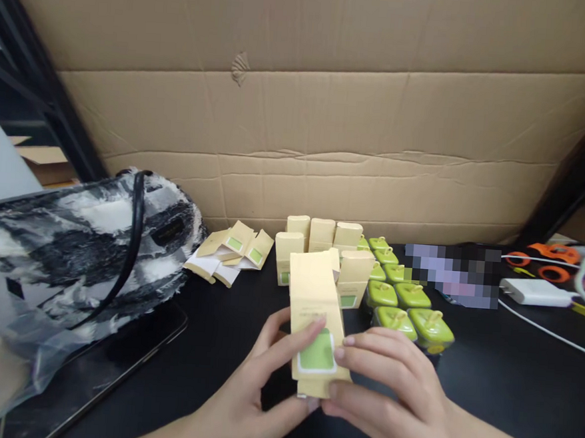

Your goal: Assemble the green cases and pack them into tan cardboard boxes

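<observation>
Between both hands I hold a small cream-coloured carton (312,294) with a green square on its front. Its bottom end, with a flap sticking out, points toward me. My left hand (266,371) grips it from the left, one finger across the front and the thumb at the lower end. My right hand (391,386) closes on its right side and lower edge. Just behind stand several similar cartons (323,231). To their right sit several clear containers with green lids (414,295) and yellow-green tabs, in two rows. Flattened cartons (238,238) lie in a loose pile at the left.
A black-and-white fluffy bag (76,230) with a black strap stands at the left, a dark flat device (127,361) before it. At the right are a white charger (538,292) with cable and orange-handled scissors (552,272). A cardboard sheet (330,115) rises behind.
</observation>
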Motion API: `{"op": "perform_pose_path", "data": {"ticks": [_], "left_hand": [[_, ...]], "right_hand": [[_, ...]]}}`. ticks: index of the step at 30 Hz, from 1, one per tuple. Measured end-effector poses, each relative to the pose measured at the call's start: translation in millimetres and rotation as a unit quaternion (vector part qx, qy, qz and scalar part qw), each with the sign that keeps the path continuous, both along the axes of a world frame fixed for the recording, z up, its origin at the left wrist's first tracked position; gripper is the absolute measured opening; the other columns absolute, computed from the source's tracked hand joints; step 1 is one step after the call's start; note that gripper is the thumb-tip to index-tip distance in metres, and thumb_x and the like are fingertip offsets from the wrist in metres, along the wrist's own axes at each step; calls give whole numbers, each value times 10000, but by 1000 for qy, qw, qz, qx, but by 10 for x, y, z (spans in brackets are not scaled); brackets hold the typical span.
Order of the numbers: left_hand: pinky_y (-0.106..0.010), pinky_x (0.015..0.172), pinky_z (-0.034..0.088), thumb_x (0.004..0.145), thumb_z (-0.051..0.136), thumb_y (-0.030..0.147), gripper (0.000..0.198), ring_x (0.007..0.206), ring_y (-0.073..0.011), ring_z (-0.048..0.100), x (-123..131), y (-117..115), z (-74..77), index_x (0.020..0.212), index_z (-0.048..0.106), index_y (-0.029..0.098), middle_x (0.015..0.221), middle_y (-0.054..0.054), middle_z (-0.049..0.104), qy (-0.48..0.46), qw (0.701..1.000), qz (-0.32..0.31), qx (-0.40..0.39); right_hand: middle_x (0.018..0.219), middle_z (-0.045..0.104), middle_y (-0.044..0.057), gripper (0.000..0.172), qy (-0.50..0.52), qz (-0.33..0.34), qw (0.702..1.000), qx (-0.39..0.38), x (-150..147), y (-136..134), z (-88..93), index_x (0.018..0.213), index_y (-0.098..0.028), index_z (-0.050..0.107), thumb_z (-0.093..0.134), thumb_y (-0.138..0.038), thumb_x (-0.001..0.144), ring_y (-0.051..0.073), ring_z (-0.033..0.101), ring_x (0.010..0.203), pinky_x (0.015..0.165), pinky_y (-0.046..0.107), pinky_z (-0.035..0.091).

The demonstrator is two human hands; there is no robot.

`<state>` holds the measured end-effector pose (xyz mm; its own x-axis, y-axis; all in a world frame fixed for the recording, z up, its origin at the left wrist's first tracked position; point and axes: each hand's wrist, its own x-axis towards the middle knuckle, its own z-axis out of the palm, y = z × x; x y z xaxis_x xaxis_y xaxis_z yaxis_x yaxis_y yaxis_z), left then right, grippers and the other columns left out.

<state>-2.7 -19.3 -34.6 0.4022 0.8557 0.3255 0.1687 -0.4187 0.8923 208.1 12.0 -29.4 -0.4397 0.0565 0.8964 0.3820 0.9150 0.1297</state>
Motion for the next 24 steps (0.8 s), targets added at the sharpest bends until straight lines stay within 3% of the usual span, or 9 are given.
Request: {"op": "perform_pose_path", "data": {"ticks": [3, 10, 13, 17, 21, 24], "left_hand": [[-278, 1071, 406, 859, 595, 86, 679, 1223, -182, 520, -22, 5, 3, 1334, 429, 542, 1454, 77, 359, 25, 999, -13, 30], [-233, 1029, 444, 828, 595, 53, 737, 1217, -197, 523, -24, 43, 41, 1407, 377, 455, 1452, 23, 364, 42, 992, -43, 107], [-270, 1075, 406, 835, 638, 89, 749, 1265, -194, 485, -11, 43, 45, 1376, 369, 532, 1435, 68, 409, 38, 996, -36, 72], [-365, 1157, 284, 859, 663, 184, 715, 1358, -210, 385, -10, 21, -25, 1363, 343, 576, 1472, 109, 387, 0, 1000, -1, 22], [-362, 1096, 382, 874, 662, 221, 904, 1325, -207, 440, -2, 26, -100, 1434, 43, 569, 1520, 78, 336, -77, 997, -26, 0], [-340, 1093, 380, 903, 621, 213, 841, 1358, -217, 392, 3, 34, -80, 1453, 69, 532, 1549, 66, 286, -61, 998, -31, -4]], "right_hand": [[836, 744, 21, 136, 7, 8, 1000, -12, -16, 3, 29, 922, -168, 694, 575, -227, 953, 127, 666, 853, 813, 263, 521], [769, 719, 2, 104, -5, 2, 1000, -2, -29, -37, 78, 867, -185, 720, 636, -230, 910, 131, 653, 762, 792, 257, 523], [807, 700, 40, 212, -11, 22, 999, -33, -10, -25, 96, 856, -170, 709, 560, -284, 956, 135, 655, 813, 801, 246, 526], [991, 680, 106, 264, -43, 60, 995, -64, 41, 30, 64, 1016, -127, 674, 467, -290, 997, 174, 622, 1032, 903, 283, 518], [971, 688, 96, 218, -50, 61, 994, -81, 36, 35, 61, 1029, -128, 684, 484, -203, 984, 167, 628, 1026, 893, 261, 538], [940, 679, 90, 213, -25, 53, 995, -75, -14, 0, 96, 960, -131, 712, 506, -183, 971, 148, 640, 981, 869, 212, 541]]}}
